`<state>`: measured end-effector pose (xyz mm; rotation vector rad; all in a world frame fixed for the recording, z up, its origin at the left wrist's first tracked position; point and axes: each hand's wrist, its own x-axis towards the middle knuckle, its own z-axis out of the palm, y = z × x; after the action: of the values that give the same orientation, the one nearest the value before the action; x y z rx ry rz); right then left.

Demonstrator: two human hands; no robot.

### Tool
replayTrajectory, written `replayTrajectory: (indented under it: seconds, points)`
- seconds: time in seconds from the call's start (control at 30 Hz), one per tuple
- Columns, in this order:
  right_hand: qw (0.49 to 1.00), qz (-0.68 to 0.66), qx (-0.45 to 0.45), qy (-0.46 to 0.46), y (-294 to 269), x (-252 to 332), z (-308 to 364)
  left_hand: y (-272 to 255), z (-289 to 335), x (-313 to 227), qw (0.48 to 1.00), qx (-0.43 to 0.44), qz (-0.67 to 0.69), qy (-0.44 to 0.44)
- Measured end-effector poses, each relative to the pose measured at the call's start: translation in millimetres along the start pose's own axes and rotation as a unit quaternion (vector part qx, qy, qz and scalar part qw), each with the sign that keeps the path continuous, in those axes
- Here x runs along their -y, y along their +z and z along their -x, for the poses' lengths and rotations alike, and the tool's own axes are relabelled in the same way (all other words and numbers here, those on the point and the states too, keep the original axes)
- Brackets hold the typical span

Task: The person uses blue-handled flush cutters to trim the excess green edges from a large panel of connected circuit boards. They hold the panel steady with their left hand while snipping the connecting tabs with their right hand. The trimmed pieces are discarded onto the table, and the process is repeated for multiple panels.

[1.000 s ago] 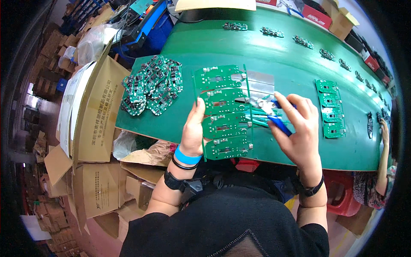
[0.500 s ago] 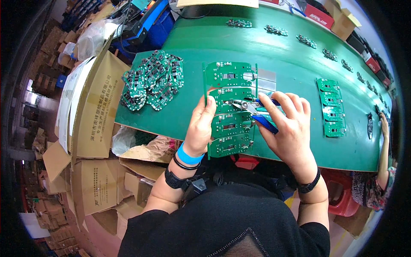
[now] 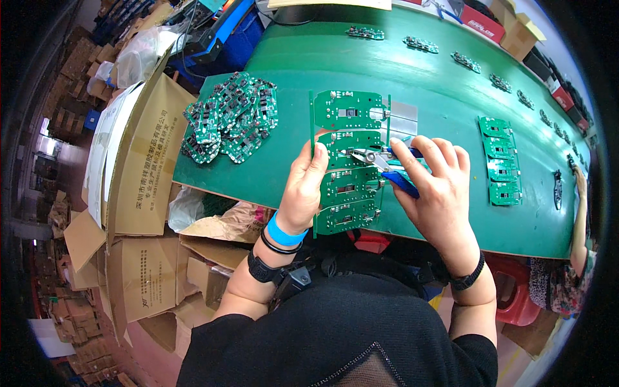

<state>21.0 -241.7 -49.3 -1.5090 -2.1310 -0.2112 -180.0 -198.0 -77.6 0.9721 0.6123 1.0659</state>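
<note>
My left hand [image 3: 303, 184] grips the left edge of a green circuit board panel [image 3: 348, 111], made of several joined boards, and holds it up over the table's near edge. Blue-handled pliers or cutters [image 3: 375, 158] are in my right hand [image 3: 438, 187], the fingers wrapped round the handles. The metal jaws reach over the panel's second board from the top; whether they touch a part there I cannot make out. To the left lies a heap of separate circuit boards [image 3: 232, 119]. Another joined panel [image 3: 500, 161] rests flat to the right.
Circuit boards [image 3: 465, 62] sit in a spaced row along the green table [image 3: 296, 71]. At the far right, a co-worker's hand [image 3: 579, 177] is by the row. An open cardboard box [image 3: 145, 174] stands against the table's left end. A red stool [image 3: 516, 293] is below the right edge.
The pliers' handles have come closer together in my right hand. The panel and both hands have shifted very slightly. Boards in the far row have moved a little to the right.
</note>
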Motion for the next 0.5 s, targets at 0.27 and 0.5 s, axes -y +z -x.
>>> replayTrajectory:
  seconds: [0.27, 0.5]
  points:
    - [1.000, 0.009, -0.026, -0.012, 3.6, -1.5, 0.4, -0.5, -2.8, -0.6, 0.999, 0.006, 0.043, -0.013]
    - [0.998, -0.024, -0.065, 0.002, 14.0, -6.3, 1.5, -5.9, -1.6, 2.0, 0.999, -0.021, 0.040, -0.028]
